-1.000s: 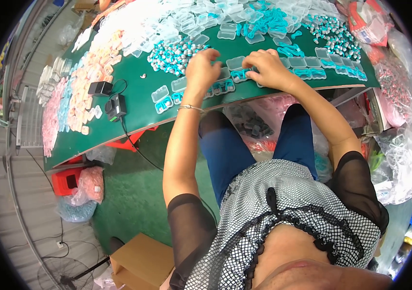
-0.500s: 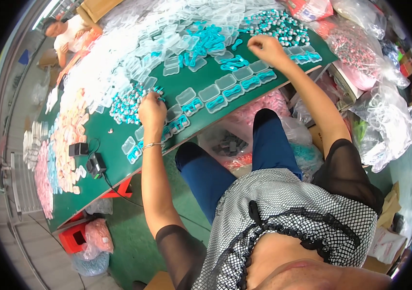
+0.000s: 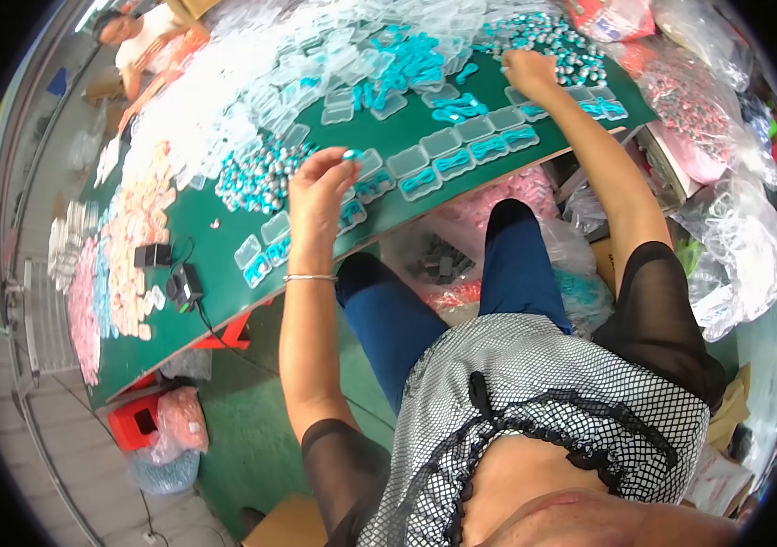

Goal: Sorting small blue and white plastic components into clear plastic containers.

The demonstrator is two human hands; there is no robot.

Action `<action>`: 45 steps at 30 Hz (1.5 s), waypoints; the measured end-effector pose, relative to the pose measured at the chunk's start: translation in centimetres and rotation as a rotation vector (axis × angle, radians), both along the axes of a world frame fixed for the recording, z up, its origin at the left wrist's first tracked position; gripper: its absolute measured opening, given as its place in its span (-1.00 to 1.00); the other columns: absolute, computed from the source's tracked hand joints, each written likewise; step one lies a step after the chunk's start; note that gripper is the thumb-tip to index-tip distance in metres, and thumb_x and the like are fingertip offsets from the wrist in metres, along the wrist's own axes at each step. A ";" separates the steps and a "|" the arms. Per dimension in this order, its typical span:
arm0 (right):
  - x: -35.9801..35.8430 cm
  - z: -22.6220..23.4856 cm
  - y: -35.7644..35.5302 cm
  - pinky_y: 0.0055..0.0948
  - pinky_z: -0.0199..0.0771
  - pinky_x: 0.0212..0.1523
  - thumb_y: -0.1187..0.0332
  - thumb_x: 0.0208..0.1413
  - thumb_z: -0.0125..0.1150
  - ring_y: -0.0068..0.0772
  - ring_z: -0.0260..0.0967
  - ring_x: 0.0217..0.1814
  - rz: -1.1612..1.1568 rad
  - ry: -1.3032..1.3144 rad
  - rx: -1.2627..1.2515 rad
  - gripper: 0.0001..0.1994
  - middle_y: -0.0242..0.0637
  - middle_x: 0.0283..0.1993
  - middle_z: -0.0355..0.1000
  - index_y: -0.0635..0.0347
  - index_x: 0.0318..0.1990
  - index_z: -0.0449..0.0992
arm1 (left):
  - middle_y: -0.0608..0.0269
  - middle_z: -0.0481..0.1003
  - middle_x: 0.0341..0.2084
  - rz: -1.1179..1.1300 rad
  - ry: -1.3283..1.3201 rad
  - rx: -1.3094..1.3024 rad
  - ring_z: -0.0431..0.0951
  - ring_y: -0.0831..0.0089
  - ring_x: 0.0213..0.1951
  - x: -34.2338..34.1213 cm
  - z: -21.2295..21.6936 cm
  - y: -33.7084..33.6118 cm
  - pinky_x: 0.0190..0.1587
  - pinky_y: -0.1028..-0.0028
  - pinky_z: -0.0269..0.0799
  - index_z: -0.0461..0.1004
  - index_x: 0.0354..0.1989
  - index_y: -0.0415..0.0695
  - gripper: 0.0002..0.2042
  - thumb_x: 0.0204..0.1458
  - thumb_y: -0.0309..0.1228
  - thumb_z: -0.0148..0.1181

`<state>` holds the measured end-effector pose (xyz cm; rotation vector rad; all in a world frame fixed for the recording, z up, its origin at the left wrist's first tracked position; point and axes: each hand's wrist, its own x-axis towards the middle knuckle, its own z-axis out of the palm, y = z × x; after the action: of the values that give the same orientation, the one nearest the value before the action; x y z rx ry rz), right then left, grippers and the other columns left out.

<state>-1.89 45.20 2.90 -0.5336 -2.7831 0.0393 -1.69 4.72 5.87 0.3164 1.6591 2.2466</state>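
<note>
Pinching a small teal piece (image 3: 349,155) between fingertips, your left hand (image 3: 320,196) hovered just above the row of clear plastic cases (image 3: 443,162) that ran along the near edge of the green table (image 3: 174,314), several of them already holding teal pieces. Your right hand (image 3: 527,71) rested curled on the heap of teal-and-silver pieces (image 3: 548,38) at the far right; whether it gripped any, you could not tell. Bare green surface lay between the row and the heaps.
</note>
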 end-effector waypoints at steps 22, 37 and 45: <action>9.8 0.2 -17.7 -0.14 0.11 0.01 0.39 -0.10 0.22 -0.36 0.31 -0.16 0.887 0.339 -0.104 -0.90 -0.44 -0.37 0.34 -0.01 -0.37 0.50 | 0.30 0.52 -0.44 0.034 1.234 -0.797 0.46 0.26 -0.33 4.7 -2.9 3.5 -0.28 0.29 0.30 0.54 -0.49 -0.11 -0.89 -0.25 -0.57 0.18; 10.0 1.9 -15.8 -0.26 0.07 0.03 0.40 -0.07 0.18 -0.34 0.33 -0.14 0.814 0.332 -0.248 -0.90 -0.40 -0.32 0.40 0.07 -0.34 0.48 | 0.12 0.51 -0.44 0.388 0.993 -1.139 0.51 0.09 -0.32 -4.0 -1.4 -1.9 -0.28 0.19 0.43 0.56 -0.40 -0.09 -0.88 -0.17 -0.49 0.19; 10.8 2.6 -11.7 -0.31 0.13 0.00 0.43 -0.06 0.20 -0.34 0.37 -0.18 0.706 0.271 -0.245 -0.91 -0.37 -0.35 0.42 0.11 -0.35 0.48 | 0.22 0.54 -0.41 0.317 1.175 -1.708 0.51 0.23 -0.22 -7.3 -1.3 0.2 -0.19 0.19 0.33 0.60 -0.48 -0.01 -0.85 -0.22 -0.26 0.24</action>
<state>8.94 33.46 5.49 0.3983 -2.5605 0.5627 -9.03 4.92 4.58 0.9067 3.4748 -0.1848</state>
